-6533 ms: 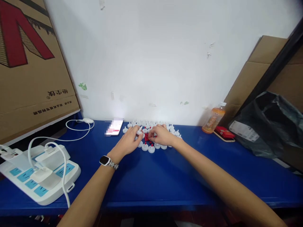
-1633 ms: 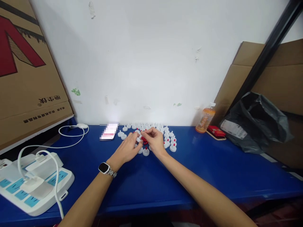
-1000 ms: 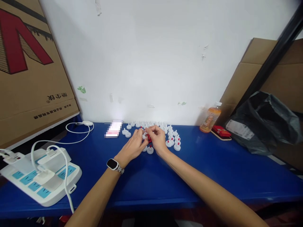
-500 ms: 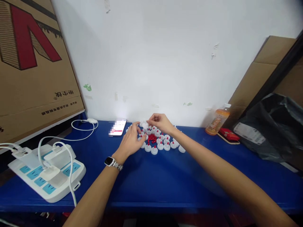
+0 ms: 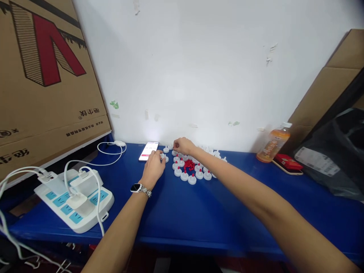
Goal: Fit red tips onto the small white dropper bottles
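Note:
My left hand (image 5: 153,167) rests on the blue table with its fingers curled around a white plastic nozzle cap (image 5: 164,157) at the left of the group. Just beyond it, my right hand (image 5: 184,146) is closed in a pinch over the back of the group; whatever lies between its fingertips is too small to make out. Several white caps with red tips (image 5: 192,179) stand upright in a rough ring. Inside that ring lies a pile of small red tips (image 5: 189,165). Some white caps without red tips (image 5: 166,149) stand at the back left, others behind my right forearm.
A lit phone (image 5: 148,151) lies left of my left hand. At the left is a white power strip (image 5: 85,222) with plugs and cables, near a large cardboard box (image 5: 57,98). An orange drink bottle (image 5: 273,143), a red packet (image 5: 288,162) and a black bag (image 5: 338,159) are at the right.
My left hand has moved left, away from the ring, to the caps by the phone. The white cap formerly between my hands is no longer visible there. The camera view has shifted left.

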### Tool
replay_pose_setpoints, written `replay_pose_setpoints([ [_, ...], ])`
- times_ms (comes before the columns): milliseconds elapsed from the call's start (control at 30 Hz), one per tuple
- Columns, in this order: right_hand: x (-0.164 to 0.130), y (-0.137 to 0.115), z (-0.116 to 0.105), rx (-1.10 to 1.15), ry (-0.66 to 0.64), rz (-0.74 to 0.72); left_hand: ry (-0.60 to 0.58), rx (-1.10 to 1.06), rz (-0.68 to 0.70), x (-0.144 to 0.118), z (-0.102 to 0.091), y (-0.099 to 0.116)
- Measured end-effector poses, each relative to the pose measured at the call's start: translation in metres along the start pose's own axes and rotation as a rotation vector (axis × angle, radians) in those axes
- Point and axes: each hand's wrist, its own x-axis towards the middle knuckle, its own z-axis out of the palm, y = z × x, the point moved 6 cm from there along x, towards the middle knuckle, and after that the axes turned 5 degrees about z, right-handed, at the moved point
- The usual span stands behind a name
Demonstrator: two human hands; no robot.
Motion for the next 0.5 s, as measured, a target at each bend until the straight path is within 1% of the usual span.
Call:
replay_pose_setpoints([
  [100, 0.003, 0.0, 0.006, -0.009, -0.05, -0.002, -0.014, 0.017, 0.03, -0.002, 0.005, 0.002],
  [200, 0.001, -0.001, 0.006, -0.023, -0.1, -0.005, -0.039, 0.002, 0.063, -0.001, 0.01, 0.004],
  [267, -0.002, -0.004, 0.002, -0.046, -0.088, -0.005, -0.076, -0.029, 0.081, 0.0, 0.012, 0.005],
  [367, -0.012, -0.017, -0.006, -0.125, -0.008, -0.02, -0.099, -0.059, 0.079, 0.001, 0.011, 0.003],
  [400, -0.016, -0.022, -0.007, -0.155, -0.005, -0.039, -0.093, -0.063, 0.068, 0.001, 0.009, 0.002],
  [500, -0.025, -0.038, -0.001, -0.229, -0.099, -0.128, -0.059, -0.069, 0.027, 0.001, 0.003, 0.0],
])
